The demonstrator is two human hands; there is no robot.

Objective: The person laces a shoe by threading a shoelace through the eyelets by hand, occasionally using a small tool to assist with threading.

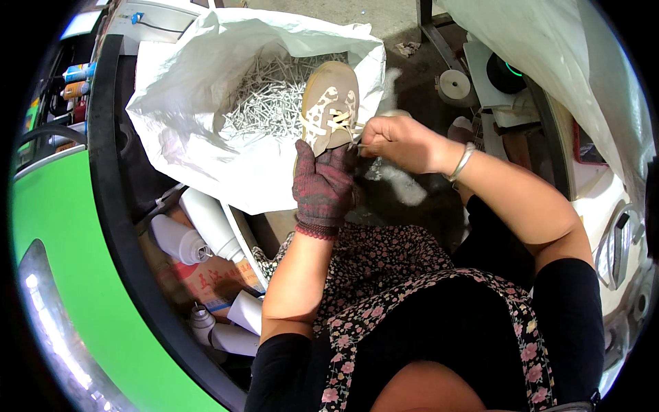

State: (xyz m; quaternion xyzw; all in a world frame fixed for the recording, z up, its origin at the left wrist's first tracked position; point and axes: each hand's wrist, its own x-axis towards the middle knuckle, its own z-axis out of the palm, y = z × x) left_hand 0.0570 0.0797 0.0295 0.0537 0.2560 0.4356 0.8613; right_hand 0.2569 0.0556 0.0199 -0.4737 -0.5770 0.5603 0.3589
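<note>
A taupe and cream patterned shoe [331,103] with pale laces is held toe-up over a white bag. My left hand [322,182], in a dark red and black knit glove, grips it around the heel end. The fingers are partly hidden by the shoe. My bare right hand [405,143], with a silvery bracelet on the wrist, is closed in a pinch at the right side of the shoe, by the laces. What lies between those fingertips is too small to make out.
The large white bag [185,147] stands wide open, heaped with thin whitish-grey stick-like pieces [268,96]. On the left is a green machine panel [62,275] with a black edge. White bottles [178,239] lie below the bag. A white roll [454,86] stands at the upper right.
</note>
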